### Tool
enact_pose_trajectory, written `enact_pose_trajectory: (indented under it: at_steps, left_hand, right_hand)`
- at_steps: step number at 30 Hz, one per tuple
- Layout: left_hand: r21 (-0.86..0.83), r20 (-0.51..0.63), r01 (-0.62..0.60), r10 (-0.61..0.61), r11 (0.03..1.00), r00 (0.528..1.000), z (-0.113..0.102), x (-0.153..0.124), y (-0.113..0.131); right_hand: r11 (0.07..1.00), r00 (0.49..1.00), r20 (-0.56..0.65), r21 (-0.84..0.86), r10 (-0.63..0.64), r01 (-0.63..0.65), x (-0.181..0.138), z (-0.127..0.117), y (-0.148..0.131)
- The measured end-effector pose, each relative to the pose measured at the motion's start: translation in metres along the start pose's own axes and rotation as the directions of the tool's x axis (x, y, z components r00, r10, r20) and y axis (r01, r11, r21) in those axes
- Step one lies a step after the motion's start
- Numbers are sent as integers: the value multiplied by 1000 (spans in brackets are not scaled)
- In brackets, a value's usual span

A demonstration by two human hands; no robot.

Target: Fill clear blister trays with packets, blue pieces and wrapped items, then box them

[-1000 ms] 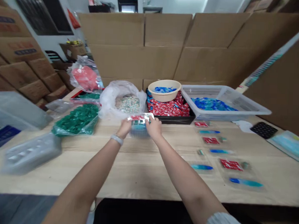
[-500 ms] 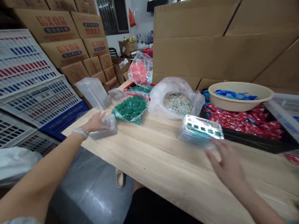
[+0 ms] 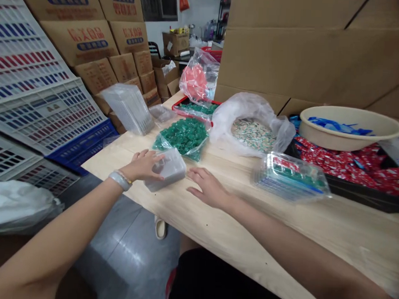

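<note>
My left hand (image 3: 142, 165) grips the near-left side of a clear plastic box stack (image 3: 172, 167), its thumb low and its fingers over the top. At the stack's right end is my right hand (image 3: 208, 186), open, with fingers stretched toward the plastic and nothing in them. Just behind the stack lies a clear bag of green-wrapped pieces (image 3: 183, 135). Farther right sits a pile of filled clear packs (image 3: 292, 178), showing red and green contents through the plastic.
An upright stack of clear trays (image 3: 130, 109) stands at the table's far-left corner. A white bag of small flat pieces (image 3: 253, 132) sits mid-table. Behind the packs are a black tray of red packets (image 3: 357, 167) and a cream basin (image 3: 348, 140). Plastic crates (image 3: 52, 112) flank the left.
My right hand has moved left, from the filled packs to the clear box stack. My left hand and that stack have shifted right along the table. The view has turned slightly.
</note>
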State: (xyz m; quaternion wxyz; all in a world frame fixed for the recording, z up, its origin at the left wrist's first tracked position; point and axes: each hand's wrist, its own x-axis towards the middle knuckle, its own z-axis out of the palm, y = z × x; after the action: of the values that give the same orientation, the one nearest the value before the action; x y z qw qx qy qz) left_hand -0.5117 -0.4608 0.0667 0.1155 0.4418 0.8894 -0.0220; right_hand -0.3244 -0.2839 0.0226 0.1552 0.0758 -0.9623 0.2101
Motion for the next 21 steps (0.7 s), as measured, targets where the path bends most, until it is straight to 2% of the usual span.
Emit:
enact_pose_trajectory:
  at_steps: [3, 6, 10, 13, 16, 18, 20, 21]
  left_hand:
    - [-130, 26, -31, 34, 991, 999, 6, 6, -16]
    - [-180, 5, -21, 23, 983, 1000, 13, 0, -28]
    - [-154, -130, 3, -23, 988, 991, 15, -20, -35]
    - [-118, -209, -54, 28, 992, 977, 16, -31, -36]
    - [-122, -236, -127, 95, 984, 967, 24, -33, -40]
    - [-156, -327, -126, 69, 980, 942, 33, -27, -46]
    - [-206, -401, -164, 70, 965, 914, 41, -17, -54]
    - [-240, -424, -205, 87, 949, 901, 42, -12, -58]
  right_hand:
    - [999, 999, 40, 44, -12, 10, 48, 20, 13]
    - [992, 997, 77, 126, -9, -1, 70, 36, 21]
    - [978, 997, 71, 207, -44, 28, 86, 51, 14]
    - [982, 991, 132, 188, 0, -25, 98, 54, -2]
    - [994, 988, 141, 73, 68, -79, 94, 36, -8]
    - [988, 985, 104, -83, 138, -130, 78, 9, 5]
    - [915, 953, 69, -308, 294, -260, 51, -29, 31]
    - [836, 913, 54, -426, 405, -346, 34, -49, 47]
